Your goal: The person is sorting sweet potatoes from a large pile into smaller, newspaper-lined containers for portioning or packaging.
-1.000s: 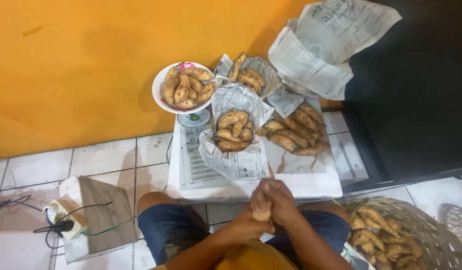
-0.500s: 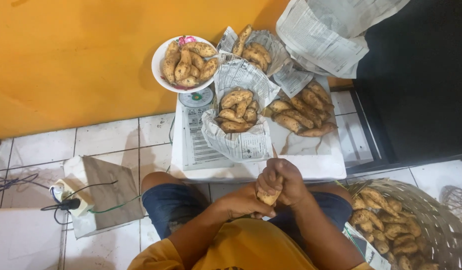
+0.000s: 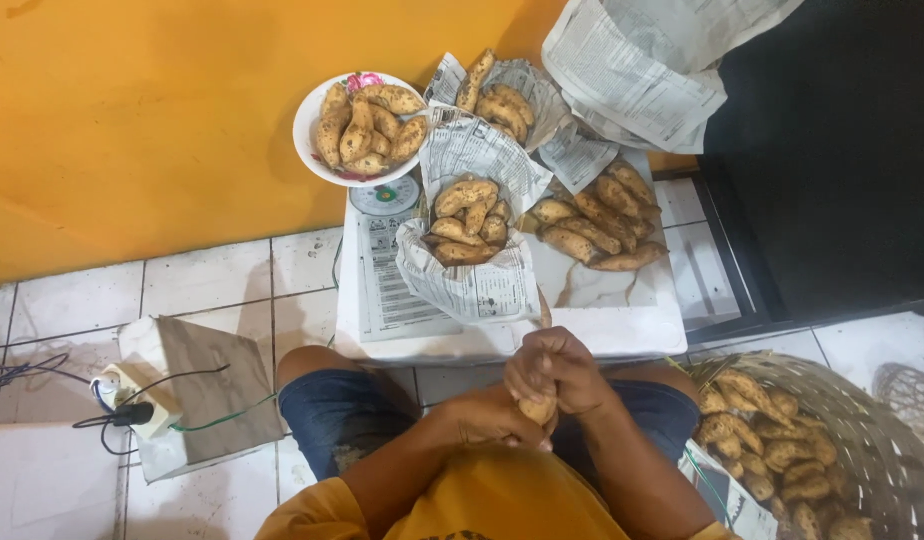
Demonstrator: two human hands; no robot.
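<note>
At the far left, on the tiled floor (image 3: 212, 290), a white power strip (image 3: 122, 400) with a black plug is seen on a small box. Near the back left corner of the low white table (image 3: 602, 325), a white bowl (image 3: 304, 130) heaped with sweet potatoes is set, with a round scale dial (image 3: 384, 195) just below it. Toward the table's front edge, a newspaper-wrapped bundle of sweet potatoes (image 3: 467, 225) lies open; a loose pile of sweet potatoes (image 3: 592, 225) is spread on the right half, and another paper bundle (image 3: 497, 100) rests at the back edge. Just in front of the table's front edge, over the lap, a single sweet potato (image 3: 538, 409) is gripped: the left hand (image 3: 492, 415) is curled around its lower part, and the right hand (image 3: 557, 368) is closed over its top. At the far right, a woven basket (image 3: 882, 420) of sweet potatoes stands on the floor.
</note>
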